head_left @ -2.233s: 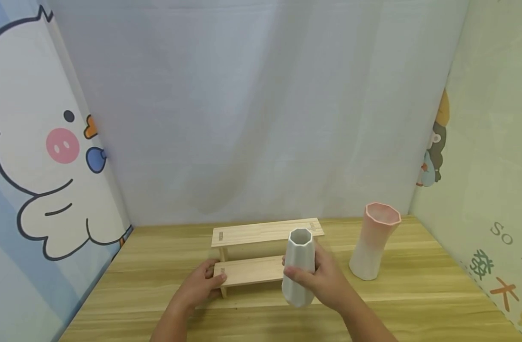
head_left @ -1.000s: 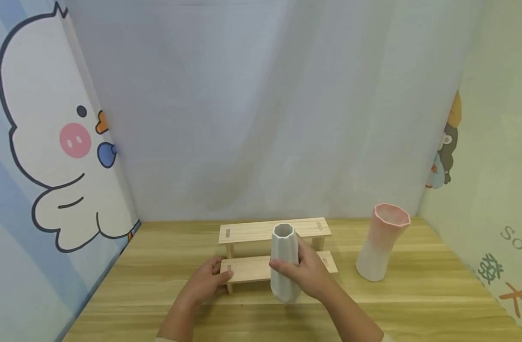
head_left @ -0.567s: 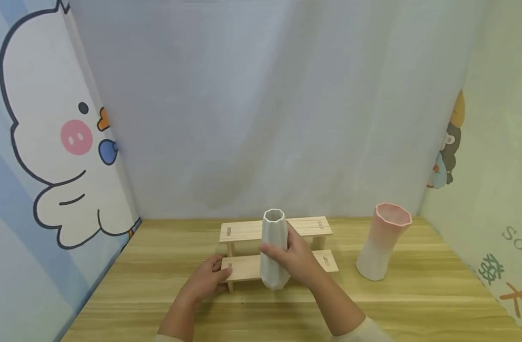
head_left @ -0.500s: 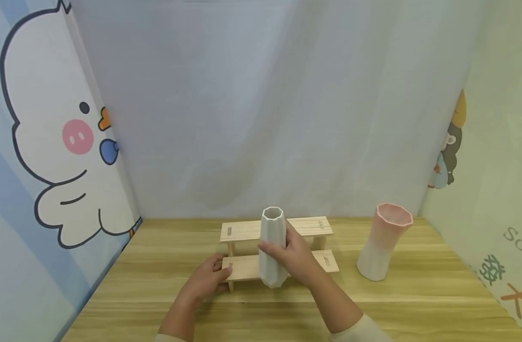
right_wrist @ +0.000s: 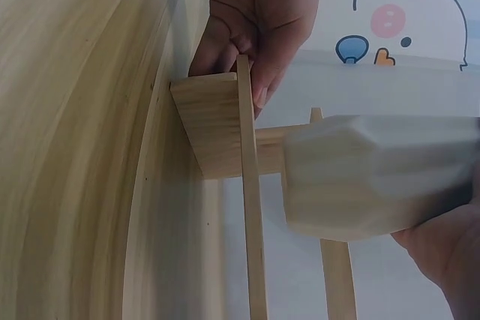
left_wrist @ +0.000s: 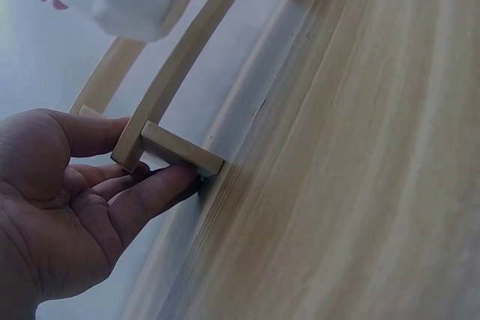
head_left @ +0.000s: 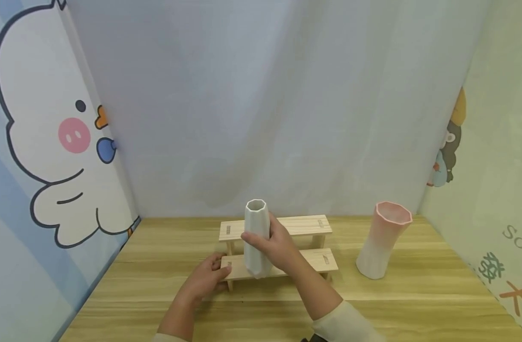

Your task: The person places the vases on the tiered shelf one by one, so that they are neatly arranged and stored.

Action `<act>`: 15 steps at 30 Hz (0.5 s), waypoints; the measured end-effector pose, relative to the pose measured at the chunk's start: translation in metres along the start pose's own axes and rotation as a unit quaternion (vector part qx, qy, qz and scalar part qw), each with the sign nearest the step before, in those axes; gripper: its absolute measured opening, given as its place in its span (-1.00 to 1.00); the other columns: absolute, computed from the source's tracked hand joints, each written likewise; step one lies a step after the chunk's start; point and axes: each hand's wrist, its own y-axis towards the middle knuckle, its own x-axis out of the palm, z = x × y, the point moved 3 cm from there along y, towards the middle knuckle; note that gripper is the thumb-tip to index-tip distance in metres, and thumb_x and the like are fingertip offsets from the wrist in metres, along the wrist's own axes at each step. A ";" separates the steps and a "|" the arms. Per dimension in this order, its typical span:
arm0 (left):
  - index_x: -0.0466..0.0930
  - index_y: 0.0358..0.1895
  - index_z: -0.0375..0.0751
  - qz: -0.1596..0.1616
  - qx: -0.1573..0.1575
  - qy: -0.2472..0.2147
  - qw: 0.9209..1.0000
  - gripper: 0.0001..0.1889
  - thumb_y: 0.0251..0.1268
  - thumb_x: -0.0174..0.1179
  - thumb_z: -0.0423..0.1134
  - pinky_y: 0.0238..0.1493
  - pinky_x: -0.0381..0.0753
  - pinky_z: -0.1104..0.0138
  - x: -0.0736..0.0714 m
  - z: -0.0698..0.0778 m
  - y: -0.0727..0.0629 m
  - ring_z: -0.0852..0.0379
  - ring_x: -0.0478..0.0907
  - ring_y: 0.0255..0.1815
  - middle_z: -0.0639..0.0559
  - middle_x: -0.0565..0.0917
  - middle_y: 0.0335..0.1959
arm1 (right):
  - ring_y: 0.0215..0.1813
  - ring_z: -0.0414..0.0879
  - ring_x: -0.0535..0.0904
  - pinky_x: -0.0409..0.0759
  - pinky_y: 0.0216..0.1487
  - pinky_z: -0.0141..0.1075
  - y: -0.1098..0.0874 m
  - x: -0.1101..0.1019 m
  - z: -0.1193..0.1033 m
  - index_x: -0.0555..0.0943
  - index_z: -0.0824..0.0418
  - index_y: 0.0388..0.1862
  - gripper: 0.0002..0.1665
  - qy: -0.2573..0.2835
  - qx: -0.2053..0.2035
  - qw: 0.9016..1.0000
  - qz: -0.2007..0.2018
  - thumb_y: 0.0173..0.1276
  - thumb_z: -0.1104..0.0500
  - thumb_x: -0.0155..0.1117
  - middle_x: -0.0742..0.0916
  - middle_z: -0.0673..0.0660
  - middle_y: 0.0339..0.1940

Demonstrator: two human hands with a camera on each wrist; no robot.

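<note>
A pale two-step wooden display stand [head_left: 309,259] is on the table. My left hand [head_left: 204,279] grips the left end of its lower step, thumb on top of the board and fingers against the leg, as the left wrist view shows. In my right hand [head_left: 277,246] is a white faceted vase [head_left: 255,223], held mouth up with the thumb across its front. Its base hangs over the left half of the lower step; in the right wrist view a narrow gap separates the vase bottom [right_wrist: 322,177] from the step's board [right_wrist: 251,207].
A pink-and-white vase [head_left: 374,247] with a flared mouth stands to the right of the stand. The wood-grain table [head_left: 128,294] ends at a pale curtain [head_left: 265,118] behind. Printed cartoon walls close off the left and right sides.
My right hand has carried the white vase leftward and away from me, from in front of the stand to over its lower step. The left hand keeps its grip on the stand's left end.
</note>
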 end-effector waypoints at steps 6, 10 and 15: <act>0.23 0.44 -0.23 0.011 -0.008 0.029 1.000 -0.39 0.43 0.17 -0.11 0.18 0.60 -0.04 -0.001 -0.001 -0.001 -0.30 0.44 0.31 -0.35 0.36 0.41 | -0.11 0.02 0.66 0.71 -0.19 -0.10 0.007 0.008 0.000 0.40 -0.10 0.28 -0.32 -0.009 -0.012 1.000 0.001 0.24 -0.20 0.38 0.66 0.15 -0.06; 0.26 0.42 -0.19 0.008 -0.012 0.023 1.000 -0.42 0.43 0.17 -0.12 0.11 0.66 0.01 0.000 -0.001 0.000 -0.30 0.47 0.29 -0.34 0.37 0.40 | -0.11 0.01 0.66 0.71 -0.19 -0.11 0.012 0.014 0.001 0.38 -0.10 0.29 -0.31 0.003 -0.021 1.000 -0.008 0.24 -0.21 0.38 0.66 0.14 -0.06; 0.25 0.43 -0.18 0.009 -0.016 0.018 1.000 -0.42 0.43 0.15 -0.11 0.10 0.66 0.01 -0.001 -0.003 0.002 -0.31 0.48 0.28 -0.36 0.37 0.40 | -0.10 -0.01 0.65 0.70 -0.19 -0.13 0.018 0.022 0.000 0.38 -0.12 0.29 -0.32 0.004 -0.030 0.999 -0.010 0.25 -0.22 0.37 0.67 0.11 -0.06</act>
